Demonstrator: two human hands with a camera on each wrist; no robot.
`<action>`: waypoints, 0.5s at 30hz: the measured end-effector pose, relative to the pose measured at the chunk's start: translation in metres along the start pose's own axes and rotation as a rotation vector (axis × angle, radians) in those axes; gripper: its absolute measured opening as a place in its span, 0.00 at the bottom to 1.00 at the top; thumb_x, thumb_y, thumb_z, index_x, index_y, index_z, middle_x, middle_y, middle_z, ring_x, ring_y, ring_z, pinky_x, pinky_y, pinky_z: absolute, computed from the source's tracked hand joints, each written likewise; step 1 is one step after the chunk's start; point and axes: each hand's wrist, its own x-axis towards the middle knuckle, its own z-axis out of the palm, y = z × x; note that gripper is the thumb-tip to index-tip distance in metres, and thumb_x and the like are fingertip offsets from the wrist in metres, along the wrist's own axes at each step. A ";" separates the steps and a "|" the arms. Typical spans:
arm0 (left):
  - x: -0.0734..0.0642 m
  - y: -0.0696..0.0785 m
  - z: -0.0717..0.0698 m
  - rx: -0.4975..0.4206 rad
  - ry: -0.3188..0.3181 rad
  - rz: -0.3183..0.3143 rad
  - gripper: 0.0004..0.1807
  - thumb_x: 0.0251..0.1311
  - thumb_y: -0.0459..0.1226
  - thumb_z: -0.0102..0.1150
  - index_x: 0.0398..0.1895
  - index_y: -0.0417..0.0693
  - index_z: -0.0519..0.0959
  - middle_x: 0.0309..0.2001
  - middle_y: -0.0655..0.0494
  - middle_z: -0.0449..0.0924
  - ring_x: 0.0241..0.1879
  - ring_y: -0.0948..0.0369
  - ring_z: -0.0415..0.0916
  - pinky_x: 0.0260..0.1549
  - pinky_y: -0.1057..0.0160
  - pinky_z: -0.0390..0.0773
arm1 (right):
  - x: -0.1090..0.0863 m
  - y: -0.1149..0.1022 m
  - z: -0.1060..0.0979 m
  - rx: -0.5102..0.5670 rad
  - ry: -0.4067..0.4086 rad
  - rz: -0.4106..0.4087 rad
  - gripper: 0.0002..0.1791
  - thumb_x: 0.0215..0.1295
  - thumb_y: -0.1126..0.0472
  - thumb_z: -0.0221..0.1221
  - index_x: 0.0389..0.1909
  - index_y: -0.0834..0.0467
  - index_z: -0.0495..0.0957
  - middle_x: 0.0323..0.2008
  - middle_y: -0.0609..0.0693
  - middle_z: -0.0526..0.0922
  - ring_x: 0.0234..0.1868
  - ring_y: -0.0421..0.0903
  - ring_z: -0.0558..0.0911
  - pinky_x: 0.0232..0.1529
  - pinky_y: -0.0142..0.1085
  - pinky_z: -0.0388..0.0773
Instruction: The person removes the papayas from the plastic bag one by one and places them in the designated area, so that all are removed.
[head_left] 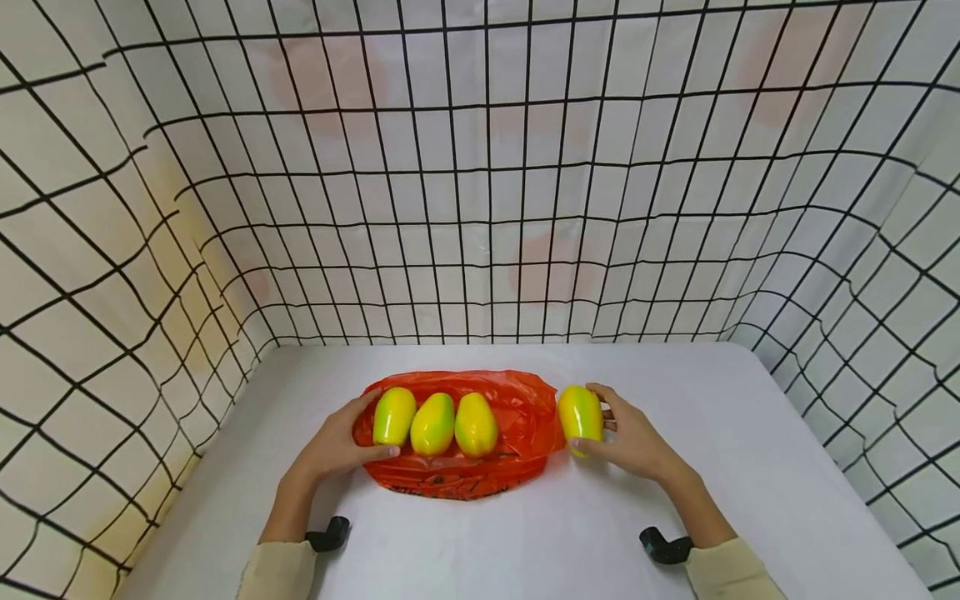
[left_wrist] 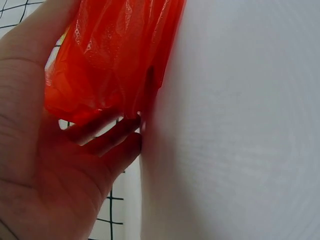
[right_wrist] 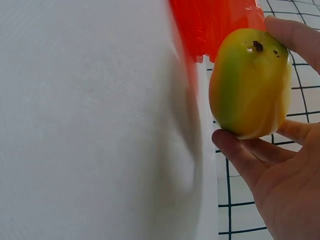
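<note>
A red plastic bag (head_left: 517,417) lies spread on the white table, with three shiny yellow-green mangoes (head_left: 432,425) in a row on it. At the bag's left end my left hand (head_left: 337,437) holds the bag's edge between thumb and fingers, beside the leftmost mango (head_left: 394,417). In the left wrist view, red plastic (left_wrist: 110,55) hides part of the fingers. My right hand (head_left: 633,442) grips another mango (head_left: 581,414) just past the bag's right end. The right wrist view shows this mango (right_wrist: 250,82) between thumb and fingers, with a dark spot on its end.
The white tabletop (head_left: 480,550) stretches around the bag. White walls with a black grid (head_left: 487,208) enclose the table at the back and both sides. A black wrist device (head_left: 330,533) is on the left arm, another (head_left: 665,546) on the right.
</note>
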 end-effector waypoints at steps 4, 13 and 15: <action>0.000 -0.002 -0.001 -0.021 0.020 0.038 0.56 0.35 0.65 0.72 0.72 0.64 0.60 0.64 0.61 0.70 0.60 0.55 0.69 0.52 0.47 0.80 | 0.001 0.001 0.003 -0.011 -0.011 0.004 0.51 0.49 0.38 0.70 0.71 0.46 0.56 0.63 0.49 0.70 0.59 0.55 0.75 0.55 0.50 0.79; 0.000 0.001 -0.001 0.008 0.008 0.012 0.60 0.33 0.66 0.72 0.73 0.62 0.58 0.67 0.57 0.67 0.64 0.52 0.66 0.54 0.44 0.78 | 0.000 0.003 0.006 -0.041 -0.010 -0.001 0.51 0.48 0.38 0.71 0.70 0.47 0.57 0.62 0.49 0.71 0.56 0.52 0.76 0.54 0.49 0.80; 0.000 0.002 -0.001 0.015 0.014 0.011 0.60 0.33 0.66 0.73 0.74 0.62 0.58 0.67 0.57 0.67 0.64 0.52 0.65 0.54 0.43 0.78 | 0.001 0.003 0.006 -0.041 -0.015 -0.009 0.51 0.48 0.38 0.70 0.70 0.47 0.57 0.61 0.49 0.71 0.56 0.51 0.75 0.54 0.48 0.80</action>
